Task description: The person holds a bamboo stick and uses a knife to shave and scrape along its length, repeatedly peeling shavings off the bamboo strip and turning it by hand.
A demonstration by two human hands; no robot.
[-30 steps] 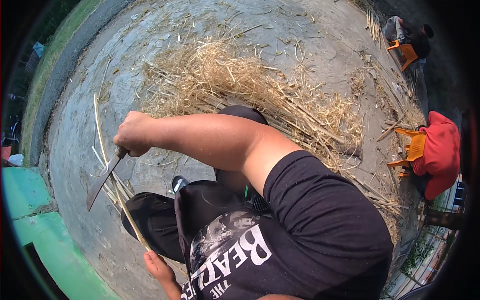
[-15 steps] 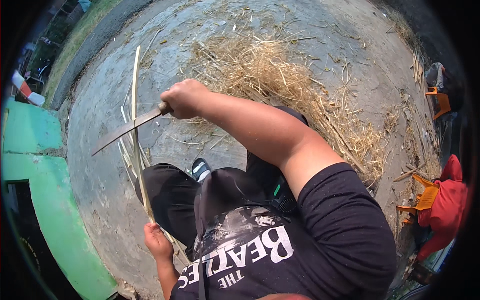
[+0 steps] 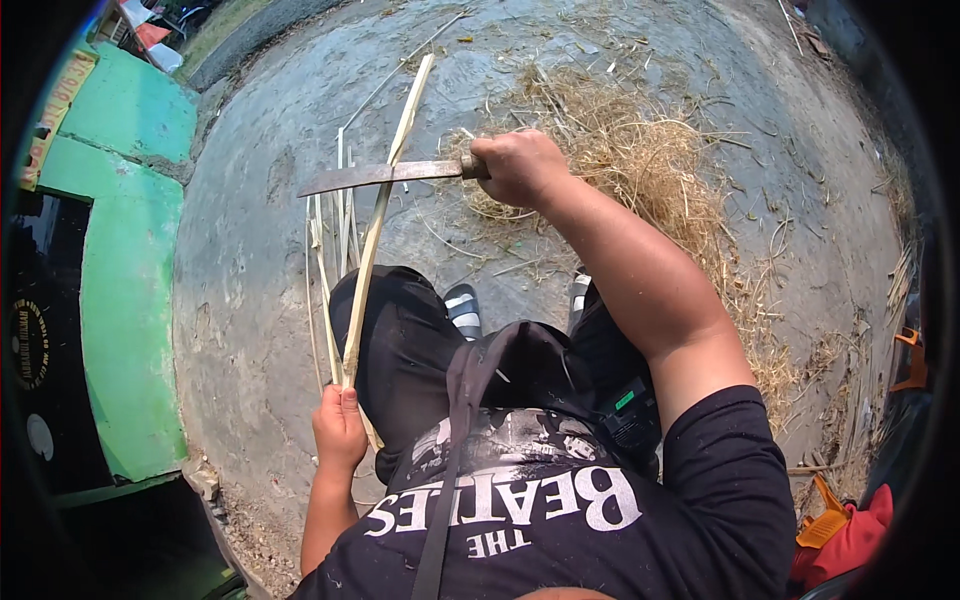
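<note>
My left hand (image 3: 340, 428) is closed round the near end of a long, pale bamboo strip (image 3: 370, 255) that slants up and away to the right. In my right hand (image 3: 520, 167) is the wooden handle of a long knife (image 3: 340, 178). Its blade points left and crosses the strip in its upper part, meeting it there. Whether the edge has bitten into the strip I cannot tell. Several thinner pale strips (image 3: 324, 262) lie beside my left knee, some reaching toward the left hand. The near end of the held strip is hidden by my fingers.
A heap of dry, straw-like shavings (image 3: 650, 170) spreads over the concrete ground (image 3: 240, 250) beyond my right arm. A green wall (image 3: 130, 350) borders the left. Orange chairs (image 3: 825, 515) and red cloth (image 3: 858, 540) show at the right rim. My sandalled feet are close ahead.
The view has turned, so the surroundings have shifted. Knife and strip now appear farther right, and the blade lies more level. Both hands keep their hold.
</note>
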